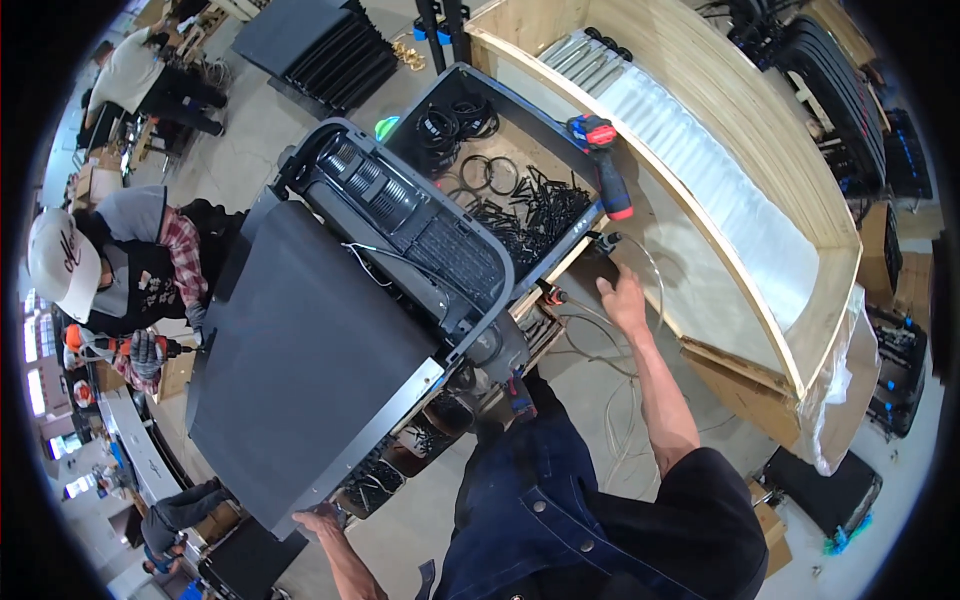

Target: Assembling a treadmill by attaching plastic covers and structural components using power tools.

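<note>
The treadmill (330, 340) lies flat in the middle of the view, its dark running deck toward the lower left and its uncovered motor end (400, 215), with rollers and wiring, toward the upper right. The left hand (322, 520) rests on the near lower corner of the deck frame, fingers curled over the edge; how tight that grip is cannot be told. The right hand (622, 295) reaches out to a small dark part (600, 262) at the end of a thin pale cable (640, 300) just beside the motor end, fingers closed onto it. This looks like a wiring or fitting step at the motor end, and the next move probably calls for steadying the deck while guiding the cable.

Beyond the machine stands a grey bin (500, 180) holding black rings and loose black clips, with a red and blue power drill (605, 160) lying on its rim. A large wooden crate (760, 180) lies to the right. Loose cable loops trail over the floor by the knees and could snag. At far left, another person in a white cap (60, 260) holds an orange drill.
</note>
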### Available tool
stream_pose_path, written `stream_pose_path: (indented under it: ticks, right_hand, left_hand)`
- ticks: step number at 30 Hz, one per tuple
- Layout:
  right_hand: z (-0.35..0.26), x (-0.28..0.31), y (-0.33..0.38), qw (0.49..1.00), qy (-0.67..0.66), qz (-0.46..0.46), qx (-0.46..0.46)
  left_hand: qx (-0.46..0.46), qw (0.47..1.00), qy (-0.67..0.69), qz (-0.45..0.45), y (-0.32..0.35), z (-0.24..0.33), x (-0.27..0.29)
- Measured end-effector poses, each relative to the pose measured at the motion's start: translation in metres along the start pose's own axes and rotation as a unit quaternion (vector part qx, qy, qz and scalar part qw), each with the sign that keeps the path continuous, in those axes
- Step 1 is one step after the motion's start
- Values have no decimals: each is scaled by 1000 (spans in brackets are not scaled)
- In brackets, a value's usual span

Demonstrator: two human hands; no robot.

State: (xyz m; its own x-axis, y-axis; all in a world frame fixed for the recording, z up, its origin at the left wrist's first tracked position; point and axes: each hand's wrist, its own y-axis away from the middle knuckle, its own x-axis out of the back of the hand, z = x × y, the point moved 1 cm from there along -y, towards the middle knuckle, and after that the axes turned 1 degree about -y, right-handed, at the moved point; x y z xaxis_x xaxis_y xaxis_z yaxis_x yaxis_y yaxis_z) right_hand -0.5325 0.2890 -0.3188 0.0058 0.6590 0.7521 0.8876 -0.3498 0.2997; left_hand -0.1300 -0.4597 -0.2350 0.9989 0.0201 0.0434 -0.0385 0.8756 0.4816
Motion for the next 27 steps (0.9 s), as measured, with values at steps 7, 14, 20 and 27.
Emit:
stream_pose_path:
  ticks: [7, 14, 20, 27]
  right_hand:
    - [134, -90, -126, 982, -152, -71, -81]
    - [175, -74, -187, 940, -334, -18, -72]
    - [27, 16, -67, 997, -74, -5, -11]
    - [-42, 177, 65, 931, -287, 198, 111]
  left_hand:
    - [-3, 999, -34, -32, 33, 18, -13]
    - [77, 963, -248, -74, 67, -63, 28]
    - [120, 917, -380, -31, 58, -123, 85]
    - [-72, 855, -512, 34, -39, -164, 96]
